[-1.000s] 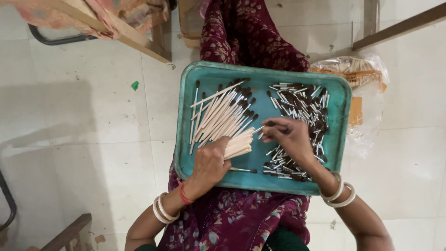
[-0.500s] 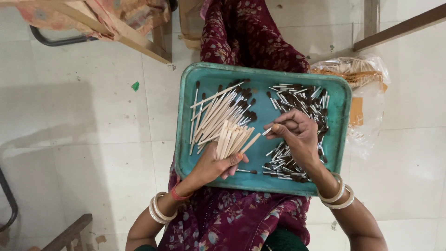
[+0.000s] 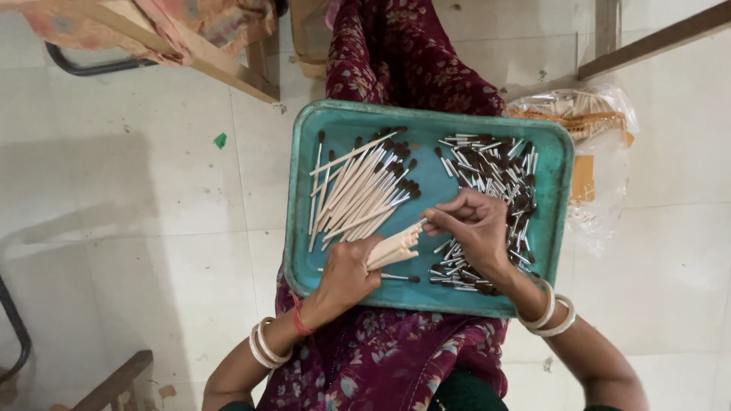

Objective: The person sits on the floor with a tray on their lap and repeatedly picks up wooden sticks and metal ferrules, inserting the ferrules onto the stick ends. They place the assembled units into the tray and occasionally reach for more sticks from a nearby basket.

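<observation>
At the far left lies the pale tiled floor (image 3: 137, 228), with a small green scrap (image 3: 220, 140) on it and a wooden frame draped in patterned cloth (image 3: 190, 30) above. A teal tray (image 3: 301, 228) rests on the person's lap, over a maroon flowered garment (image 3: 381, 358). In the tray's left half lies a fanned pile of long pale sticks (image 3: 362, 190) with dark tips, slanting up toward the right. Below it the left hand (image 3: 346, 274) is closed around a small bundle of sticks (image 3: 394, 247) — fingers curled tight about one end, the bare ends poking out to the right, just above the tray floor. White bangles and a red thread (image 3: 301, 320) sit on that wrist. A single loose stick (image 3: 400, 278) lies on the tray just beside this hand. Right of the bundle, the right hand (image 3: 476, 232) has its fingertips pressed together, pinching one thin stick (image 3: 426, 222) whose end nearly meets the bundle — whether the two touch cannot be told. This hand hovers over a heap of shorter sticks (image 3: 491, 164) with dark tips, filling the tray's right half. Two white bangles (image 3: 552, 316) ring the right wrist. Past the tray's right edge a clear plastic bag (image 3: 601, 122) holding pale sticks lies on the floor.
</observation>
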